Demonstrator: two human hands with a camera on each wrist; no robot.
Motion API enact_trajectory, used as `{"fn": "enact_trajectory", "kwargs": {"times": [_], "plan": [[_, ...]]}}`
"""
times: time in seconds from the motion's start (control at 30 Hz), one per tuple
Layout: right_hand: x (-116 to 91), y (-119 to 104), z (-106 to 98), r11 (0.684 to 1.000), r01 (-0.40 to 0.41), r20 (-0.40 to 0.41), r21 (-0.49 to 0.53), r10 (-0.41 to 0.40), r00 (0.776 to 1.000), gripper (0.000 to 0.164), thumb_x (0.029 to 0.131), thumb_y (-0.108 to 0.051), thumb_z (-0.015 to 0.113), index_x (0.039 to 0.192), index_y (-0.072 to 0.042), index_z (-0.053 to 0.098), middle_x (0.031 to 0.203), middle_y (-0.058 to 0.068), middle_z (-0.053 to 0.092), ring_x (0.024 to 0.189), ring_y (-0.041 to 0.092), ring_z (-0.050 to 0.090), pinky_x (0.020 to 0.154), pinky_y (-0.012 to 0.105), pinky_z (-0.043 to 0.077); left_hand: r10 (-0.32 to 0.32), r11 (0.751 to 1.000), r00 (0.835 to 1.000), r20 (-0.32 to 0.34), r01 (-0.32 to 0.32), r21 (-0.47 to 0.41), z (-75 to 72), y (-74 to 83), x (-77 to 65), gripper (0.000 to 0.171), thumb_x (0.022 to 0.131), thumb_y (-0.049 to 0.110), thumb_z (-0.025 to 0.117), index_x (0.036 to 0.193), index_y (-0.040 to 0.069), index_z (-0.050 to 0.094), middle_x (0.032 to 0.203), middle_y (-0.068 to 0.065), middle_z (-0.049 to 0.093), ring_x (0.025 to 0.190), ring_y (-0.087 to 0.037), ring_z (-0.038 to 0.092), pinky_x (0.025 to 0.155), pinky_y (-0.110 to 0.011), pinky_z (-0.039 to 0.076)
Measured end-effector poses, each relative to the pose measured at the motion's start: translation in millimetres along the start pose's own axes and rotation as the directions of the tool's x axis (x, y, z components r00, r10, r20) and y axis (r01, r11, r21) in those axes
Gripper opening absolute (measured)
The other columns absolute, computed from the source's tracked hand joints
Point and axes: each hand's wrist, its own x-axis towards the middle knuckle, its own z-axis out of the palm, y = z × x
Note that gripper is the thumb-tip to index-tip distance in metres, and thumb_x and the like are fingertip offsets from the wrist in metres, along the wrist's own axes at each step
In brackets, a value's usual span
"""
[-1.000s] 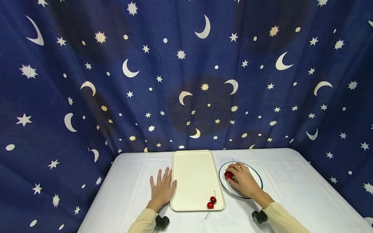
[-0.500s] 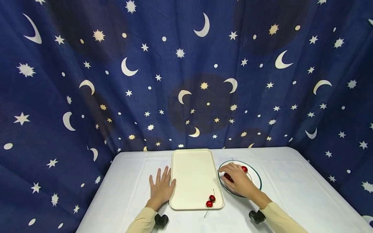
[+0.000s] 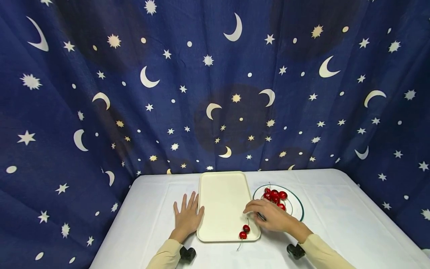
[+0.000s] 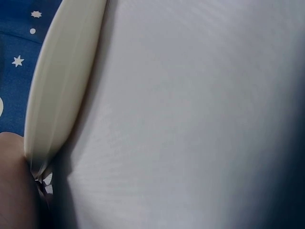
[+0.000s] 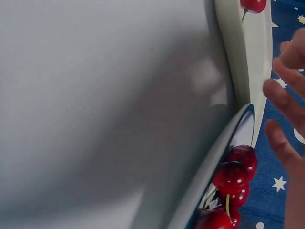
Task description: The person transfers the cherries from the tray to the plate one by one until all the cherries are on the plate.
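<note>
My left hand (image 3: 188, 218) lies flat on the tablecloth with its fingers spread, its thumb at the left edge of a cream tray (image 3: 220, 201). Near the tray's front right corner sit two red cherries (image 3: 246, 228), one with its stem hanging over the front edge. My right hand (image 3: 272, 216) hovers over the gap between the tray and a clear-rimmed plate (image 3: 300, 209), its fingertips above the tray's right side. In the right wrist view its thumb and fingers (image 5: 281, 98) stand apart, with nothing visible between them. Several cherries (image 5: 231, 176) are piled on the plate.
A white cloth (image 3: 332, 220) covers the table. A blue curtain (image 3: 188, 112) with moons and stars hangs behind and at both sides. A black wrist device (image 3: 295, 251) sits under the right wrist, and another (image 3: 187, 254) is by the left.
My right hand has moved left and toward me, from over the plate to the tray's right edge, uncovering the cherries on the plate. The left hand has stayed in place.
</note>
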Motion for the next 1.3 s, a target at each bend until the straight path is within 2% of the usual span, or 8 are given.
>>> {"fn": "enact_trajectory", "kwargs": {"times": [0.2, 0.37, 0.43, 0.73, 0.9, 1.03, 1.17, 1.3], "plan": [[1.5, 0.8, -1.9, 0.996, 0.002, 0.092, 0.089, -0.010, 0.996, 0.037, 0.084, 0.001, 0.070, 0.114, -0.020, 0.075, 0.117, -0.007, 0.072, 0.102, 0.011, 0.068, 0.087, 0.032, 0.059, 0.004, 1.000, 1.000, -0.016, -0.004, -0.002, 0.5, 0.6, 0.3, 0.063, 0.105, 0.046, 0.041, 0.159, 0.014, 0.039, 0.170, -0.004, 0.033, 0.161, -0.038, 0.019, 0.125, -0.071, 0.003], [2.6, 0.6, -2.5, 0.994, -0.022, 0.166, 0.106, 0.005, 0.986, 0.034, 0.085, -0.004, 0.072, 0.114, -0.022, 0.075, 0.117, -0.007, 0.072, 0.101, 0.010, 0.068, 0.086, 0.030, 0.059, 0.017, 1.000, 0.999, -0.038, -0.017, -0.016, 0.0, -0.2, -1.1, 0.062, 0.105, 0.043, 0.045, 0.157, 0.011, 0.041, 0.169, -0.007, 0.036, 0.159, -0.040, 0.022, 0.124, -0.072, 0.003], [2.6, 0.9, -2.4, 0.995, -0.013, 0.170, 0.098, -0.003, 0.985, 0.031, 0.086, -0.006, 0.074, 0.113, -0.023, 0.075, 0.116, -0.006, 0.073, 0.102, 0.011, 0.067, 0.087, 0.032, 0.059, 0.018, 1.000, 0.999, -0.040, -0.019, -0.019, -0.4, -0.2, -1.6, 0.062, 0.105, 0.043, 0.045, 0.157, 0.011, 0.041, 0.169, -0.007, 0.036, 0.159, -0.040, 0.022, 0.124, -0.072, 0.003], [2.1, 2.0, 0.3, 0.995, -0.004, 0.175, 0.099, -0.013, 0.984, 0.027, 0.087, -0.011, 0.078, 0.110, -0.024, 0.074, 0.113, -0.007, 0.073, 0.091, 0.005, 0.064, 0.079, 0.027, 0.048, 0.007, 1.000, 1.000, -0.011, -0.007, 0.001, -0.8, 0.9, -0.9, 0.063, 0.105, 0.046, 0.040, 0.159, 0.013, 0.039, 0.170, -0.005, 0.032, 0.161, -0.039, 0.019, 0.125, -0.072, 0.003], [3.8, 0.7, 1.4, 0.993, -0.021, 0.160, 0.116, 0.002, 0.987, 0.031, 0.087, -0.012, 0.079, 0.116, -0.021, 0.073, 0.116, -0.008, 0.073, 0.089, 0.004, 0.064, 0.077, 0.021, 0.043, 0.009, 1.000, 1.000, -0.011, -0.009, 0.014, 0.0, 0.1, -0.3, 0.062, 0.106, 0.046, 0.039, 0.159, 0.014, 0.039, 0.170, -0.004, 0.033, 0.161, -0.038, 0.020, 0.125, -0.073, 0.005], [4.6, -0.8, 1.7, 0.993, -0.001, 0.157, 0.117, -0.017, 0.987, 0.033, 0.087, -0.013, 0.079, 0.119, -0.021, 0.073, 0.118, -0.007, 0.073, 0.089, 0.004, 0.065, 0.076, 0.019, 0.040, 0.011, 1.000, 1.000, -0.013, -0.010, 0.016, 1.2, -0.6, -0.7, 0.062, 0.106, 0.046, 0.039, 0.159, 0.014, 0.039, 0.170, -0.004, 0.033, 0.160, -0.038, 0.021, 0.125, -0.072, 0.006], [5.2, -1.0, 0.9, 0.994, 0.008, 0.164, 0.110, -0.026, 0.986, 0.038, 0.088, -0.014, 0.079, 0.123, -0.026, 0.072, 0.120, -0.006, 0.073, 0.090, 0.005, 0.066, 0.075, 0.018, 0.036, 0.013, 1.000, 1.000, -0.015, -0.012, 0.020, 0.0, 0.2, -0.3, 0.062, 0.106, 0.046, 0.039, 0.160, 0.014, 0.038, 0.171, -0.004, 0.032, 0.161, -0.038, 0.020, 0.125, -0.072, 0.005], [4.3, -0.9, 2.3, 0.995, 0.029, 0.166, 0.095, -0.045, 0.985, 0.041, 0.088, -0.018, 0.080, 0.126, -0.032, 0.072, 0.120, -0.008, 0.072, 0.099, 0.005, 0.065, 0.076, 0.018, 0.032, 0.015, 1.000, 1.000, -0.018, -0.014, 0.025, -0.5, 0.4, 0.4, 0.062, 0.106, 0.046, 0.040, 0.160, 0.014, 0.038, 0.170, -0.005, 0.033, 0.161, -0.039, 0.021, 0.125, -0.072, 0.006]]}}
